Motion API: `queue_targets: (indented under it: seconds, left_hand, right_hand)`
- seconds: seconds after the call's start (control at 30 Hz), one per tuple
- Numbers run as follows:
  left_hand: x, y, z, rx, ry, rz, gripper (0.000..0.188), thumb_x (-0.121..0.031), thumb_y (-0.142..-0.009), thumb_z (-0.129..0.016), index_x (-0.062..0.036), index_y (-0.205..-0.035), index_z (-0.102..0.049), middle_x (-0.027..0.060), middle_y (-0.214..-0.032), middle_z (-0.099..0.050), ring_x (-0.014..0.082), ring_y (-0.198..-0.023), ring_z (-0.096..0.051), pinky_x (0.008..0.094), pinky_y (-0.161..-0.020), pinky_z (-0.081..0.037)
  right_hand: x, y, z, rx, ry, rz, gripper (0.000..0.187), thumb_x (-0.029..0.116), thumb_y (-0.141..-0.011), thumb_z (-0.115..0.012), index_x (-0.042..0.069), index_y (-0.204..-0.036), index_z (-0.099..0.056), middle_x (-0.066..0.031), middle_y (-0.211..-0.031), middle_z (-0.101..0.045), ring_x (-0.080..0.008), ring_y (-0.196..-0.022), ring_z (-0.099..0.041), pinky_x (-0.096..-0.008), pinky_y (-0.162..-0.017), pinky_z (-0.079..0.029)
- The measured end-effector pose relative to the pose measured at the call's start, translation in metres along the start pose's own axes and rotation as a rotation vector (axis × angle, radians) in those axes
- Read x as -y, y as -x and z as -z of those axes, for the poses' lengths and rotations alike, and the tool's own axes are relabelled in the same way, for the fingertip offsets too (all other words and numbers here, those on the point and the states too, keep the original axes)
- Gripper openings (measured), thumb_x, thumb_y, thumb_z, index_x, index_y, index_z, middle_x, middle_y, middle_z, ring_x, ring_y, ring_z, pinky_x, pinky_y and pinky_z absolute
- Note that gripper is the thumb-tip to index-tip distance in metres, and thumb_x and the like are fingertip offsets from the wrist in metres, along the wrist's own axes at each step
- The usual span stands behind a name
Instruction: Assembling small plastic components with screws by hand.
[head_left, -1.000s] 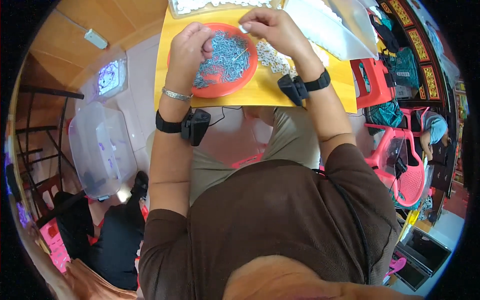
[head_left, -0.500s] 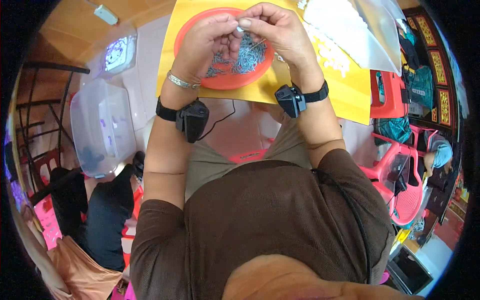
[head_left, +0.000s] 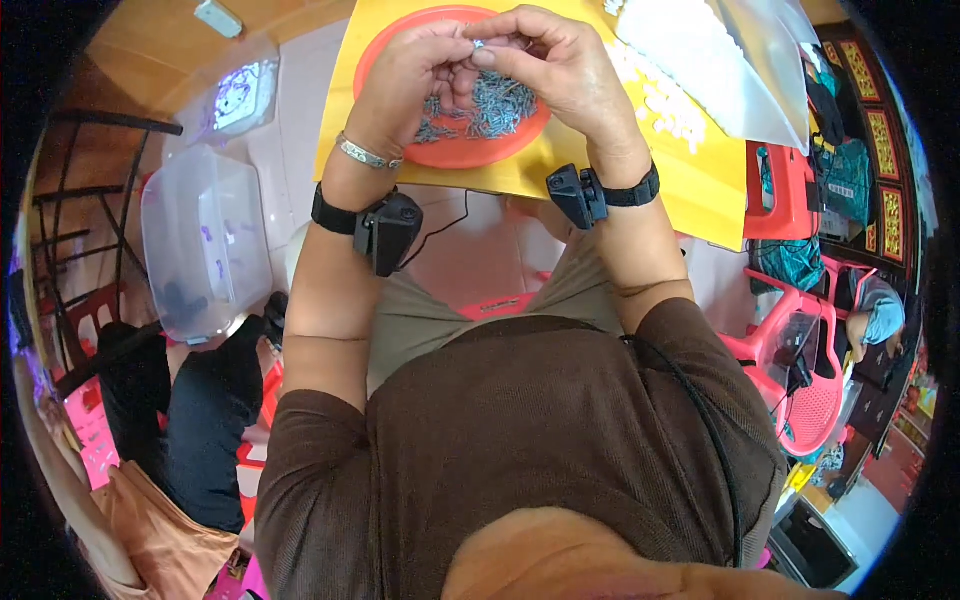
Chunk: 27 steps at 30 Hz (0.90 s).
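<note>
Over a round red tray (head_left: 470, 152) my two hands meet, fingertips nearly touching. Both are closed in a pinch. My left hand (head_left: 425, 75) has its thumb and forefinger pressed together, the other fingers curled below. My right hand (head_left: 560, 65) pinches with thumb and forefinger against the left fingertips. A tiny pale bit shows where they meet, too small and covered to name. Beneath them in the tray lies a heap of small grey metal screws or nails (head_left: 505, 105), partly hidden by my left hand.
The tray stands on a yellow table (head_left: 700, 215). Small white pieces (head_left: 675, 115) lie scattered right of it, beside a translucent bin (head_left: 755, 75) of white parts. A clear plastic box (head_left: 205, 245) and a seated person in black trousers (head_left: 205, 430) are left; a pink chair (head_left: 810, 400) is right.
The small white piece between my fingertips is now mostly covered. My hands stay pinched together over the tray, with slight finger movement. The whole view has shifted a little.
</note>
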<state>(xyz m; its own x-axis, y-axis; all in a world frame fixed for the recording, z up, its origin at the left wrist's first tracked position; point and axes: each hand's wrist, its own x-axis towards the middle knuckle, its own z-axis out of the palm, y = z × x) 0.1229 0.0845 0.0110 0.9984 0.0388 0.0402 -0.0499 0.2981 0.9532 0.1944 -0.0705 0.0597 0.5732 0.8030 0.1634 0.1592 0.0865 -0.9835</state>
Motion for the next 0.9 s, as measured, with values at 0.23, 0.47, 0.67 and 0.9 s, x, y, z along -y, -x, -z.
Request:
queue_targets:
  seconds: [0.23, 0.47, 0.67, 0.9]
  left_hand:
    - [-0.021, 0.007, 0.001, -0.403, -0.030, -0.072, 0.017, -0.017, -0.083, -0.050, -0.0059, -0.071, -0.054, 0.0007, -0.056, -0.053, 0.0079, -0.046, -0.048, 0.0177, -0.043, -0.037]
    - [-0.021, 0.007, 0.003, -0.392, -0.060, -0.120, 0.018, -0.017, -0.083, -0.052, -0.0065, -0.069, -0.053, 0.0000, -0.055, -0.051, 0.0073, -0.043, -0.045, 0.0179, -0.041, -0.035]
    - [-0.019, 0.005, 0.003, -0.402, -0.041, -0.062, 0.017, -0.016, -0.083, -0.052, -0.0068, -0.068, -0.053, -0.0003, -0.054, -0.051, 0.0068, -0.043, -0.045, 0.0175, -0.041, -0.035]
    - [-0.021, 0.006, 0.001, -0.406, -0.048, -0.091, 0.017, -0.016, -0.083, -0.052, -0.0069, -0.069, -0.053, -0.0005, -0.054, -0.051, 0.0065, -0.044, -0.046, 0.0173, -0.041, -0.036]
  right_hand:
    - [-0.024, 0.001, 0.002, 0.183, 1.019, 0.241, 0.017, 0.018, -0.070, -0.065, 0.005, -0.081, -0.064, -0.0128, -0.078, -0.062, -0.0321, -0.075, -0.059, -0.0410, -0.067, -0.047]
    - [-0.046, -0.001, -0.008, 0.205, 1.179, 0.271, 0.011, 0.011, -0.070, -0.063, 0.003, -0.078, -0.060, -0.0119, -0.076, -0.058, -0.0314, -0.075, -0.058, -0.0393, -0.066, -0.047]
    - [-0.047, -0.002, -0.008, 0.216, 1.194, 0.221, 0.011, 0.012, -0.071, -0.063, 0.004, -0.077, -0.059, -0.0118, -0.076, -0.058, -0.0312, -0.076, -0.058, -0.0395, -0.066, -0.047]
    - [-0.041, 0.002, -0.015, 0.237, 1.198, 0.228, 0.012, 0.014, -0.073, -0.063, 0.004, -0.080, -0.060, -0.0120, -0.080, -0.058, -0.0306, -0.080, -0.058, -0.0390, -0.069, -0.046]
